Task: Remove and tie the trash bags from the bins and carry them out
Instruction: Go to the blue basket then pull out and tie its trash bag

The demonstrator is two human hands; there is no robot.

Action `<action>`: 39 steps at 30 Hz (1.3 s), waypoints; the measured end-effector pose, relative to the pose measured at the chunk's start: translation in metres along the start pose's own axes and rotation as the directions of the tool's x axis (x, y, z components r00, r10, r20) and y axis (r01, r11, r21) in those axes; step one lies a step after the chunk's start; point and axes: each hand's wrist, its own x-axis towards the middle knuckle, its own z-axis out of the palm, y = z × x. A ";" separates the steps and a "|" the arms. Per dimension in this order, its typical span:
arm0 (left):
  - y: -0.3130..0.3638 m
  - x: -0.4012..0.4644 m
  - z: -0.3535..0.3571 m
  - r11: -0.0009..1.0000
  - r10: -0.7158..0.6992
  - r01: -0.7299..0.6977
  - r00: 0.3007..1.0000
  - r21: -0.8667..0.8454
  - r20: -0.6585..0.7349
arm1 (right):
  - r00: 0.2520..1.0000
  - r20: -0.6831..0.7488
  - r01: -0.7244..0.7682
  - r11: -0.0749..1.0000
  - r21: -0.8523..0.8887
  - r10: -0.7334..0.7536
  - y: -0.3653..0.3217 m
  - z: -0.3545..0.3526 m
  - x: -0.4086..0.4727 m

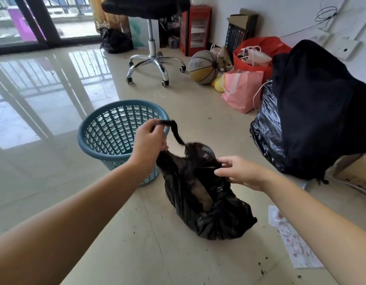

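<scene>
Low in the middle of the frame, a black trash bag (209, 200) is sitting on the tiled floor (54, 182), its mouth being pulled apart; something tan is showing inside, too dim to name. The left hand (148, 141) is clenching one twisted strip of the bag's rim and lifting it up and leftward, while the right hand (239, 171) is pinching the opposite edge with fingertips. Just behind the left hand, touching nothing else, a blue perforated bin (108, 128) is standing upright with no liner in it. Open, glossy floor is stretching away across the left half of the frame toward the glass doors (34, 21) at upper left. At right, a large black bag (266, 136) is bulging beneath dark fabric (313, 103), crowding that side. Farther back along the wall, a pink bag (241, 89), a red bag (260, 52) holding pale plastic, a basketball (202, 66) and an office chair (153, 58) are standing close together.
</scene>
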 end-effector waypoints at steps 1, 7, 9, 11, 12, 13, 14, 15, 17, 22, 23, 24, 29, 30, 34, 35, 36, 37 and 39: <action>0.007 0.004 -0.005 0.998 0.019 -0.021 0.999 -0.064 -0.027 | 0.999 -0.046 0.023 0.997 -0.078 -0.027 -0.001 -0.004 0.004; 0.008 0.002 -0.007 0.983 -0.073 0.070 0.997 -0.168 -0.011 | 0.944 -0.280 0.039 0.898 -0.439 -0.177 -0.011 -0.013 0.011; 0.008 0.000 -0.007 0.972 -0.101 0.099 0.995 -0.211 -0.002 | 0.914 -0.325 0.053 0.867 -0.496 -0.242 -0.014 -0.015 0.009; 0.015 0.003 -0.009 0.969 -0.060 0.053 0.998 -0.242 -0.021 | 0.873 -0.388 0.045 0.842 -0.537 -0.294 -0.016 -0.020 0.010; 0.018 0.005 -0.010 0.971 -0.024 0.015 0.999 -0.239 -0.034 | 0.865 -0.404 0.041 0.843 -0.537 -0.299 -0.015 -0.022 0.010; 0.021 0.006 -0.011 0.973 0.009 -0.018 0.999 -0.229 -0.041 | 0.864 -0.404 0.031 0.833 -0.552 -0.300 -0.013 -0.025 0.011; 0.022 0.006 -0.010 0.975 0.030 -0.038 0.999 -0.220 -0.043 | 0.874 -0.392 -0.003 0.804 -0.595 -0.287 -0.008 -0.027 0.013; 0.022 0.006 -0.009 0.975 0.039 -0.047 0.998 -0.215 -0.043 | 0.894 -0.375 -0.055 0.771 -0.634 -0.244 -0.002 -0.027 0.015; 0.020 0.004 -0.008 0.977 0.033 -0.042 0.998 -0.207 -0.044 | 0.943 -0.329 -0.156 0.821 -0.549 -0.041 0.010 -0.026 0.015; 0.016 0.004 -0.011 0.983 0.017 -0.028 0.998 -0.184 -0.060 | 0.899 0.206 -0.335 0.910 -0.244 0.387 0.021 -0.030 0.002; 0.015 0.006 -0.013 0.982 0.013 -0.026 0.997 -0.186 -0.070 | 0.883 0.282 -0.315 0.919 -0.239 0.376 0.021 -0.034 0.000; 0.013 0.007 -0.015 0.982 0.009 -0.024 0.997 -0.187 -0.080 | 0.864 0.336 -0.293 0.918 -0.267 0.374 0.022 -0.036 -0.001; 0.008 0.014 -0.019 0.979 -0.024 -0.002 0.992 -0.204 -0.123 | 0.753 0.300 -0.236 0.666 -0.708 0.586 0.028 -0.025 -0.003; 0.007 0.014 -0.018 0.979 -0.027 0.000 0.991 -0.202 -0.129 | 0.773 0.265 -0.205 0.622 -0.756 0.577 0.027 -0.026 -0.001; 0.007 0.013 -0.018 0.991 0.001 -0.020 0.989 -0.129 -0.147 | 0.968 0.105 -0.109 0.761 -0.639 0.226 0.008 -0.050 -0.010; 0.007 0.013 -0.018 0.996 0.031 -0.042 0.988 -0.074 -0.149 | 0.988 0.065 -0.090 0.871 -0.483 0.138 -0.001 -0.057 -0.015; 0.009 0.012 -0.018 0.998 0.065 -0.068 0.986 -0.018 -0.152 | 0.997 0.042 -0.044 0.946 -0.322 0.060 -0.012 -0.062 -0.020; 0.010 0.012 -0.017 0.995 0.102 -0.097 0.982 0.037 -0.158 | 1.000 0.021 0.010 0.975 -0.220 -0.005 -0.022 -0.066 -0.027; 0.017 0.011 -0.016 0.978 0.184 -0.164 0.968 0.125 -0.168 | 0.994 0.010 0.110 0.966 -0.234 -0.111 -0.043 -0.071 -0.041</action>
